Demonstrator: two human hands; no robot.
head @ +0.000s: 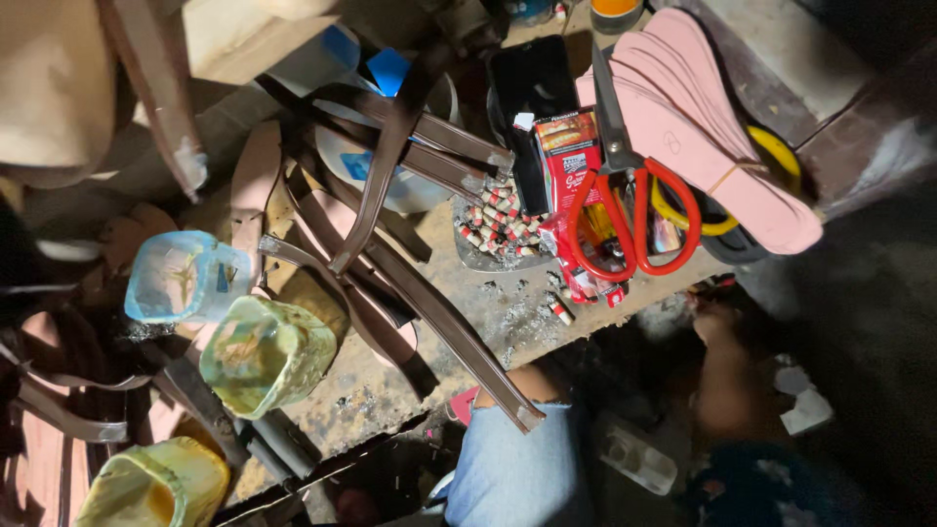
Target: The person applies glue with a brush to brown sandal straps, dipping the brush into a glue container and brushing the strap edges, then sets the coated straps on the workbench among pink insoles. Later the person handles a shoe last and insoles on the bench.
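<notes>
Nearest camera: limb in pale blue cloth [512, 468], bare skin at its upper end, touching the near edge of the workbench [390, 390]. Knee or forearm, cannot tell; no hand shows on it.
Right hand [714, 320]: just below the near edge of the workbench, toward its right end, with the forearm running down out of the light. Dark and blurred; cannot tell whether the fingers are curled, spread or grasping anything.
Left hand: not seen.
Nearest thing to the hand: red-handled scissors [622, 161], lying flat on the right part of the workbench, apart from the hand.
Key relation: the scissors lie up and left of the right hand. Their long axis runs near edge to far edge, handle loops toward the hand, blades pointing away. Only the right hand is close.
Under the scissors: red packet [571, 156]; blades overlap the stack of pink insoles [722, 146].
Beside them: yellow ring [776, 146], partly under the insoles; pile of small red-and-white pieces [500, 222] just left of the packet, a few strays near the edge.
Centre: long brown straps [429, 293], crossed; one sticks out past the near edge.
Left end: cut plastic tubs, blue [183, 278], green [265, 356] and yellow [156, 483], all smeared.
Open room: a bare, gritty strip of bench along the near edge, between the straps and the scissors. Elsewhere crowded.
</notes>
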